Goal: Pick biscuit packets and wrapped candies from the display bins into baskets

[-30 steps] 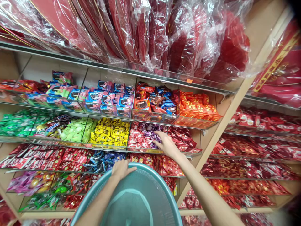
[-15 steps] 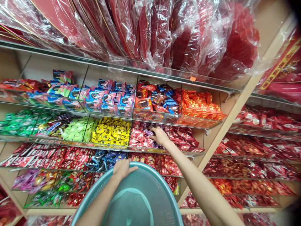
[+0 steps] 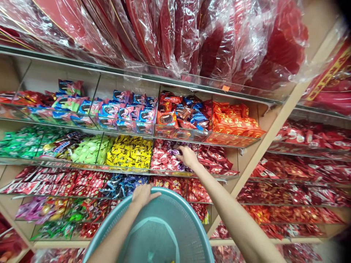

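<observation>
My left hand (image 3: 142, 196) grips the far rim of a round teal plastic basket (image 3: 189, 212), thumb over the inside edge. My right hand (image 3: 188, 157) is in a shelf compartment of small pink-and-white wrapped candies (image 3: 161, 160), mixed with purple ones. Its thumb and forefinger close on a purple-wrapped candy (image 3: 174, 152); the other fingers are partly hidden behind. In the compartment to the left lie yellow-wrapped candies (image 3: 128, 151). Red packets (image 3: 212, 160) fill the one to the right. Inside the basket, a tiny yellow bit shows at the bottom of the view.
Above are blue-and-pink cookie packets (image 3: 123, 111) and orange packets (image 3: 233, 118) behind a clear front strip. A wooden upright (image 3: 263, 146) divides the shelves on the right. Large red plastic-wrapped items (image 3: 164, 36) fill the top shelf.
My right hand has shifted slightly up and right within the compartment, the purple candy moving with it. My left hand keeps its grip on the basket. A yellow bit now shows in the basket.
</observation>
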Demonstrator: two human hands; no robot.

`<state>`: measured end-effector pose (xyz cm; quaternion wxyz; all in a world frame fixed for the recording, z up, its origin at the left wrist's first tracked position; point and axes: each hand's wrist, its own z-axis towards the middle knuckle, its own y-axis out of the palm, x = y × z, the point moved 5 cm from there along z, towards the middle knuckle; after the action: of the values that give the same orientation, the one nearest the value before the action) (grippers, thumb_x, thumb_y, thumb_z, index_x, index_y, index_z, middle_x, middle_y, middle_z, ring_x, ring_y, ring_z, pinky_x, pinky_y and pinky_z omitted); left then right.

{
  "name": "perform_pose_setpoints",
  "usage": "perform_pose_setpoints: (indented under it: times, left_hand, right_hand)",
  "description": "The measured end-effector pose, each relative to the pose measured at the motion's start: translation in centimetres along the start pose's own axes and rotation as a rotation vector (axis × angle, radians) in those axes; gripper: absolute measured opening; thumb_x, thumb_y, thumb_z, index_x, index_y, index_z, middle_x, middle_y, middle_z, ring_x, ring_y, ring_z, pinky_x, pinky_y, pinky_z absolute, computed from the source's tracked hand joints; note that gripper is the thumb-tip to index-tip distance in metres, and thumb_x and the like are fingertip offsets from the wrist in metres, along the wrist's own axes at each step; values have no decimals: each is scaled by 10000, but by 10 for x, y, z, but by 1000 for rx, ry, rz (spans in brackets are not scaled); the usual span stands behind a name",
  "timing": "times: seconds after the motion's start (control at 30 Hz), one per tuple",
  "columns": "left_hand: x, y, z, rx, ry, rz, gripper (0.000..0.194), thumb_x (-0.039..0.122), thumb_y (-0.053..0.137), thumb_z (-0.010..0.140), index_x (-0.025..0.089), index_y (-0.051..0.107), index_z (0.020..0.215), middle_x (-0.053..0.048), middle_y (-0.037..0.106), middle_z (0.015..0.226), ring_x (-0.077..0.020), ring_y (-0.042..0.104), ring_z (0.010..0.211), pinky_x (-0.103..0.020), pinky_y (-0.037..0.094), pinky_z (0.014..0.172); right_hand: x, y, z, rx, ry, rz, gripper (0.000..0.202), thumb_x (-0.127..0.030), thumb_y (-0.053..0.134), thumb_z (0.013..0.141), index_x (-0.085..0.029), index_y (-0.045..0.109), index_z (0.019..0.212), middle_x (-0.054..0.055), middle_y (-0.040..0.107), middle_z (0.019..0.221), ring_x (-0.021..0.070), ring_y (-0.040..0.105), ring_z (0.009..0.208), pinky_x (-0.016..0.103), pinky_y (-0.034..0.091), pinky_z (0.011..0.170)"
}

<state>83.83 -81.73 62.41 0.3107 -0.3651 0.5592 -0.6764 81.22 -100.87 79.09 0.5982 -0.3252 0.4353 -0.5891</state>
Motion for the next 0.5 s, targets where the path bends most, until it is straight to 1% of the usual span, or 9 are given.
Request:
perform_pose_setpoints:
  times: [0.1,0.2,0.37,0.5]
  left_hand:
    - [0,0,0,7,2,7,686,740,290,728,189,625,963,-144,689,866,-314,635,859,-363,461,713]
    - [0,1,0,8,4,17,692,744,278,728,190,621,963,-150,689,860,-313,636,856,-366,461,708]
    - [-1,3,1,3,0,14,708,756,265,719,192,627,948,-153,690,863,-316,635,853,-374,461,708]
    - [-1,3,1,3,3,5,716,759,258,719,192,623,958,-154,687,871,-315,633,862,-372,459,714]
  right_hand:
    - [-5,1,-2,20,15,4,336,-244,548,793,-250,519,1128,93,561,1068,241,540,993,333,424,773]
    - [-4,3,-3,41,18,26,332,-220,552,787,-244,527,1117,85,560,1056,224,533,1002,314,415,793]
    - [9,1,0,92,47,77,334,-279,543,805,-214,525,1132,84,577,1035,211,531,1004,298,405,805]
    - [15,-6,3,154,59,109,358,-298,511,826,-189,502,1167,100,582,1041,219,521,1013,315,392,835]
